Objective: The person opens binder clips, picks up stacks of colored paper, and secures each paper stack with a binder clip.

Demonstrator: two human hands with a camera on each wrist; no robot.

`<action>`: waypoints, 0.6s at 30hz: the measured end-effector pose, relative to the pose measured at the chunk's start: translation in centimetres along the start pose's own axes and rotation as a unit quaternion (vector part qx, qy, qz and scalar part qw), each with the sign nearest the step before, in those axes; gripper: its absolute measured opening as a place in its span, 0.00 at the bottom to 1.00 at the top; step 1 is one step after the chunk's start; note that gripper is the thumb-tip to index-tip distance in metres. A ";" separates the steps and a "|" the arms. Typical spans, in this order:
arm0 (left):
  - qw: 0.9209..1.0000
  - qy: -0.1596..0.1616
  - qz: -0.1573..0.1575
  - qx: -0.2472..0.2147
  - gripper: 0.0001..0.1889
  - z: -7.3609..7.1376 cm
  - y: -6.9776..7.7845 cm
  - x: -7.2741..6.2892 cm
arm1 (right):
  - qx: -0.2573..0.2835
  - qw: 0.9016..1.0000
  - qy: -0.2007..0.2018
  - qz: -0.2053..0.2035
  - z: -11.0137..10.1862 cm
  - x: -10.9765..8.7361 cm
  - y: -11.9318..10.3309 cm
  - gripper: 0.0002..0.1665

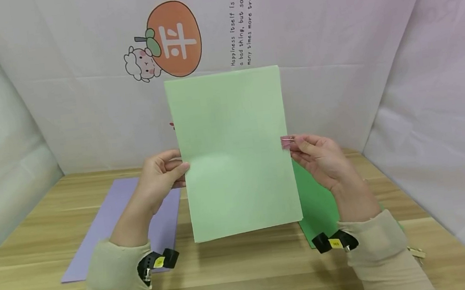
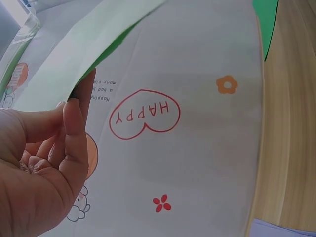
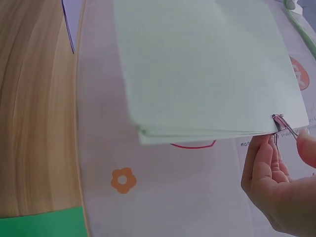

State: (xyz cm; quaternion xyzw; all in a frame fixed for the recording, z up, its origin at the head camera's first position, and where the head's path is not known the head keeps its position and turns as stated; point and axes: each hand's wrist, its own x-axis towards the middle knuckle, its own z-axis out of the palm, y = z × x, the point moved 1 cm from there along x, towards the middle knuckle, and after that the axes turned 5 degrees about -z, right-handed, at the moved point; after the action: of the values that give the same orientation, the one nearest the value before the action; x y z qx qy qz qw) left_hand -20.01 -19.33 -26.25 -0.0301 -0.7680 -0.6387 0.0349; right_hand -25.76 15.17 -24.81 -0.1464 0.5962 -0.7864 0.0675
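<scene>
A thin stack of light green paper (image 1: 235, 154) is held upright above the table, its layered edges showing in the right wrist view. My left hand (image 1: 162, 174) pinches the left edge, thumb in front and fingers behind. At the right edge sits a pink binder clip (image 1: 287, 142) with wire handles, straddling the sheets. My right hand (image 1: 320, 159) holds the clip's handles between thumb and fingers. From the right wrist, the clip (image 3: 280, 122) appears over the paper's edge, with the thumb against one handle. The paper covers whatever lies behind it in the head view.
Purple paper (image 1: 111, 216) lies on the wooden table (image 1: 239, 278) at the left, partly under the left arm. Dark green paper (image 1: 317, 202) lies at the right. A gold-coloured clip (image 1: 417, 252) rests beside the right sleeve. Printed white cloth (image 1: 318, 25) stands behind the table.
</scene>
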 end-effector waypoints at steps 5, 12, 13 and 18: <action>1.000 0.001 -0.007 0.018 0.30 0.0 -0.2 0.1 | -0.033 0.999 -0.014 -0.008 -0.4 0.2 0.1 0.05; 0.999 -0.008 -0.014 0.041 0.26 -0.3 -0.7 0.4 | -0.125 0.992 -0.026 -0.010 -0.7 0.6 0.5 0.11; 0.999 -0.010 -0.016 0.044 0.25 -0.3 -0.8 0.5 | -0.137 0.990 -0.028 -0.008 -0.8 0.6 0.6 0.15; 0.998 -0.017 -0.030 0.056 0.27 -0.5 -1.4 0.8 | -0.159 0.987 -0.035 0.005 -1.0 1.0 1.1 0.25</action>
State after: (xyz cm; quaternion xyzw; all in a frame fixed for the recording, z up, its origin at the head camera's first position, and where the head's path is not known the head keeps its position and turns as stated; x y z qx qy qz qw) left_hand -20.90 -20.06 -27.48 -0.0156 -0.8039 -0.5946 0.0039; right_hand -27.09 15.55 -25.96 -0.1797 0.7117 -0.6757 0.0677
